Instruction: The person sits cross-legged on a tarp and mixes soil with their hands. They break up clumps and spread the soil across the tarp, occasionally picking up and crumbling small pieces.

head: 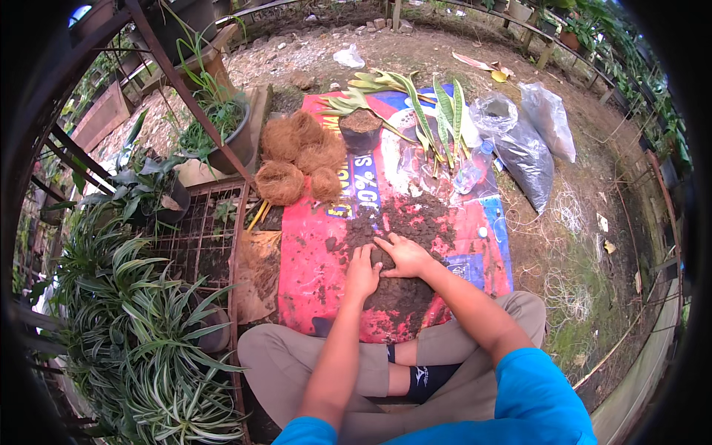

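Observation:
Dark moist soil [401, 297] is spread over a red and blue plastic banner sheet [306, 261] on the ground. My left hand [364, 272] and my right hand [405, 257] rest on the soil close together, palms down, with bent fingers pressing into it. Whether soil is gripped under the fingers is hidden. Beyond them lie brown balls of coconut fibre [281, 182], a black pot [360, 133] with brown fibrous filling, snake plant cuttings [445, 111], other cut green leaves [347, 103] and a clear plastic bottle [473, 172] on its side.
A plastic bag of dark material [523, 158] stands at the right beside a whitish plastic bag [548, 119]. Tangled string [567, 295] lies on the ground. At the left are a rusty metal frame [236, 250], potted spider plants [167, 389] and a large grey pot [236, 139]. A white bottle cap [482, 232] sits on the banner.

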Demonstrator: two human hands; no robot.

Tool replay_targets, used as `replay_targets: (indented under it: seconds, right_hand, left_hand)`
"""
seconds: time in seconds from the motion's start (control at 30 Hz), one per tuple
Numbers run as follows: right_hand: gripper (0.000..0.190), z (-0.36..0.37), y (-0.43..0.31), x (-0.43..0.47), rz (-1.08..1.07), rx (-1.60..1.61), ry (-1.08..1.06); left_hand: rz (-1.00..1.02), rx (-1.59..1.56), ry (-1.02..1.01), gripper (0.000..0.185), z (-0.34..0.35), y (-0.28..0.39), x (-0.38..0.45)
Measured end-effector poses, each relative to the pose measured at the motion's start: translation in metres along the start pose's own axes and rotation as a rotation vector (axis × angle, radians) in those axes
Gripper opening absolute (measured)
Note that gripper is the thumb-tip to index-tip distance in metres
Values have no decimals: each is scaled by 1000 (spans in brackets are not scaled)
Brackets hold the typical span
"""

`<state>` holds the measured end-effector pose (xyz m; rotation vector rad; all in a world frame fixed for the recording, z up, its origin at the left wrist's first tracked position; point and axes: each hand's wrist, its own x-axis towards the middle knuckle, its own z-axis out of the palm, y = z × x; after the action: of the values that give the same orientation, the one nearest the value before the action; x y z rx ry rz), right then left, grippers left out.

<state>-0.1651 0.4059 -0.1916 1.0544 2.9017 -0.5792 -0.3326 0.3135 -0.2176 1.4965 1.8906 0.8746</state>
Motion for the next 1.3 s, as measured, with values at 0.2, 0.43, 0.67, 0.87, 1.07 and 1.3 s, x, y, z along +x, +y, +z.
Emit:
replay_targets:
  seconds: [0.2, 0.43, 0.67, 0.87, 1.07, 1.3]
  right_hand:
    - [46, 8, 11, 11, 66, -24, -26]
    - [46, -29, 48, -1, 247, -9, 352]
    - [111, 0, 88, -1, 532, 186, 206]
    - [112, 6, 19, 3, 191, -49, 63]
    - [97, 16, 24, 7, 105, -16, 46]
    - [48, 19, 17, 18, 254, 40, 84]
  left_hand:
    - [76, -38, 123, 39, 1, -11, 1]
    - [-5, -10, 143, 36, -1, -2, 1]
    - [-45, 31, 97, 38, 0, 15, 1]
    - [-35, 89, 138, 39, 7, 4, 1]
    - [-120, 147, 77, 35, 5, 15, 5]
    - [146, -3, 237, 32, 13, -10, 7]
